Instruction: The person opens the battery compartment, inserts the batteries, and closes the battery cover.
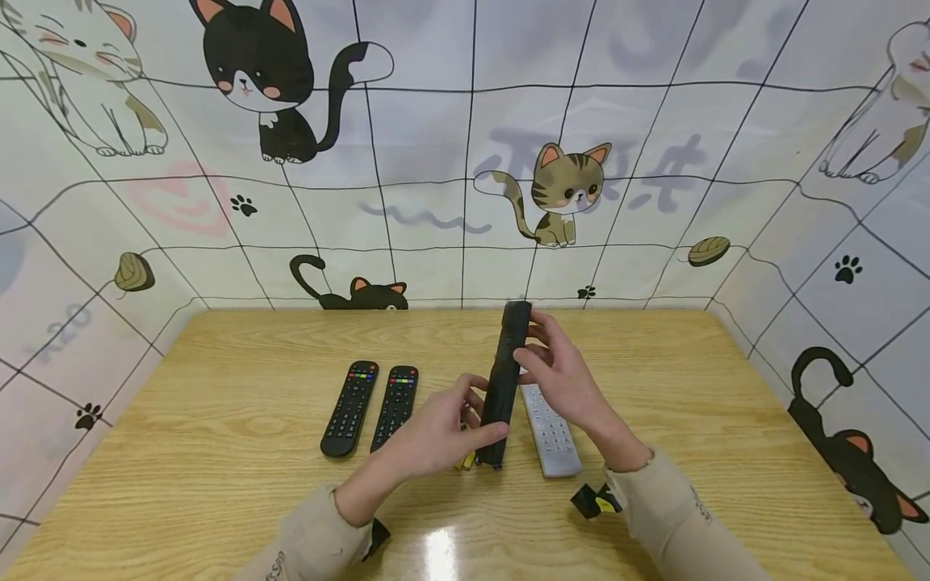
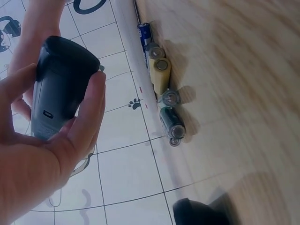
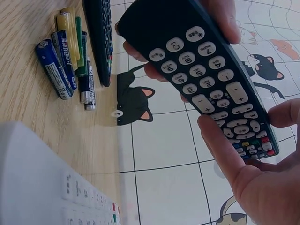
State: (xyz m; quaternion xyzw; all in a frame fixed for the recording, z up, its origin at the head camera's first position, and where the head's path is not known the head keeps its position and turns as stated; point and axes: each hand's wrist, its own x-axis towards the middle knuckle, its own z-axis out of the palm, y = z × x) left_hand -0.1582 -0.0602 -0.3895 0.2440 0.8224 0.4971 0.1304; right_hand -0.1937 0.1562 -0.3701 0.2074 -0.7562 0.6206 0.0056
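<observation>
Both hands hold a black remote control [image 1: 506, 371], tilted above the table, with its far end raised. My left hand [image 1: 439, 428] grips the near end between thumb and fingers, and that narrow end [image 2: 65, 93] fills its grasp in the left wrist view. The far part is pinched by my right hand [image 1: 565, 379]. Large white number buttons [image 3: 197, 70] show on its face in the right wrist view; the head view shows mainly its dark back and side. Below lie several batteries [image 3: 61, 70] in blue, yellow and green, mostly hidden by the left hand in the head view.
Two black remotes [image 1: 350, 409] [image 1: 395, 403] lie side by side on the left of the wooden table [image 1: 240, 387]. A white remote [image 1: 554, 436] lies under the right hand. Cat-patterned sheeting [image 1: 429, 161] surrounds the table at the back and sides.
</observation>
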